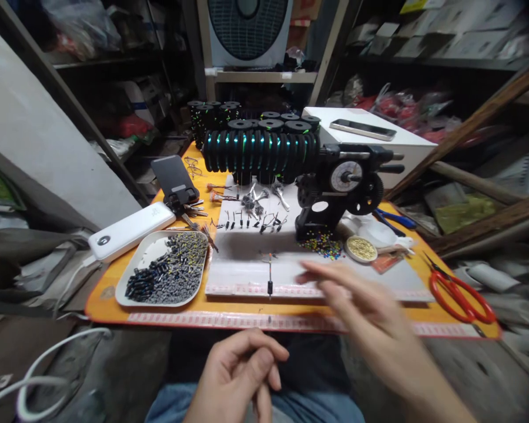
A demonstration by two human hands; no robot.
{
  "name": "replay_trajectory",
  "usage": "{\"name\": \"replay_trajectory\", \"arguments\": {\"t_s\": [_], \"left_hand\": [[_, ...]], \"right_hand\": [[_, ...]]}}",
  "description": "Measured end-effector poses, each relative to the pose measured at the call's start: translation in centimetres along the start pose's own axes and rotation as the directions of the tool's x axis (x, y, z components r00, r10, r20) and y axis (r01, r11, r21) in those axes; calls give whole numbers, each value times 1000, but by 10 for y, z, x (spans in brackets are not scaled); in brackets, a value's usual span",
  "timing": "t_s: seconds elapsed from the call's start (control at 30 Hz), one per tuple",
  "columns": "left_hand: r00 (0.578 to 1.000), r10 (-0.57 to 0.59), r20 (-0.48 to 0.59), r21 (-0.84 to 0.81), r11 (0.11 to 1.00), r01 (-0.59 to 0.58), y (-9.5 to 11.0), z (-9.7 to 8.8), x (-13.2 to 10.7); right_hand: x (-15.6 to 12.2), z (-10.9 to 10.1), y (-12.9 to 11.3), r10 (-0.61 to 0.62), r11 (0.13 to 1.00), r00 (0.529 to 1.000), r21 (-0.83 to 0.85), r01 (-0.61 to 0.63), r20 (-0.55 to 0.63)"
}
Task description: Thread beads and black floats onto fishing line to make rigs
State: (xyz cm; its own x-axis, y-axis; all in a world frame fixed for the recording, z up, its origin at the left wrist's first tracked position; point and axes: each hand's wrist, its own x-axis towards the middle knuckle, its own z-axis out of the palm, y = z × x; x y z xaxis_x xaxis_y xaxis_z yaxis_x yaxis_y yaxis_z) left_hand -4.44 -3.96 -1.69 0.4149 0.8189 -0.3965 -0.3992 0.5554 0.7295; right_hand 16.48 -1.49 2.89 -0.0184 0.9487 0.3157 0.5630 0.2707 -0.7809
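My left hand [243, 373] is low in front of the board, above my lap. Its fingers are curled together, thumb against forefinger; what they hold, if anything, is hidden. Just above it, a small black cylindrical piece [270, 287] with an orange-tipped stem stands in line with a small dark bead [270, 319] nearer the table's edge. My right hand [364, 305], slightly blurred, is over the board's front right part. Its fingers stretch leftward, thumb and forefinger apart, with nothing visible between them. Beyond that hand lie a pile of multicoloured beads [324, 244] and a dish of gold beads [361, 249].
A black winding device [335, 182] with a row of ribbed spools [260, 150] stands behind the white board [242, 258]. Left are a tray of grey and black pieces [159, 301] and a white power bank [132, 231]. Red-handled scissors [461, 296] lie right.
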Motion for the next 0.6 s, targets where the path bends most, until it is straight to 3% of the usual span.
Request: {"name": "replay_trajectory", "arguments": {"t_s": [0.07,0.1,0.17,0.23,0.3,0.37,0.43,0.5,0.6], "left_hand": [[999,-4,-37,92,996,7,-1,0,0],[998,39,-56,153,988,-30,0,-1,0],[973,213,-88,300,937,-178,4,-2,2],[907,410,-98,440,835,-330,13,-1,5],[854,516,-69,527,745,-408,25,1,10],[855,519,-2,559,709,-429,34,4,14],[868,489,87,556,699,-449,34,4,17],[882,448,148,549,705,-450,26,1,17],[922,351,161,539,752,-380,3,-6,15]], "right_hand": [[20,29,-21,70,912,962,373,-169,265],[29,38,-26,75,854,946,469,-224,315],[40,46,-30,57,812,936,529,-245,346],[44,46,-32,31,836,946,511,-201,322],[44,44,-35,27,844,953,505,-183,301],[43,42,-36,74,778,941,571,-262,331],[41,42,-36,126,658,915,658,-367,384],[39,42,-33,152,572,903,709,-413,403],[36,44,-27,176,545,905,728,-416,386]]}}
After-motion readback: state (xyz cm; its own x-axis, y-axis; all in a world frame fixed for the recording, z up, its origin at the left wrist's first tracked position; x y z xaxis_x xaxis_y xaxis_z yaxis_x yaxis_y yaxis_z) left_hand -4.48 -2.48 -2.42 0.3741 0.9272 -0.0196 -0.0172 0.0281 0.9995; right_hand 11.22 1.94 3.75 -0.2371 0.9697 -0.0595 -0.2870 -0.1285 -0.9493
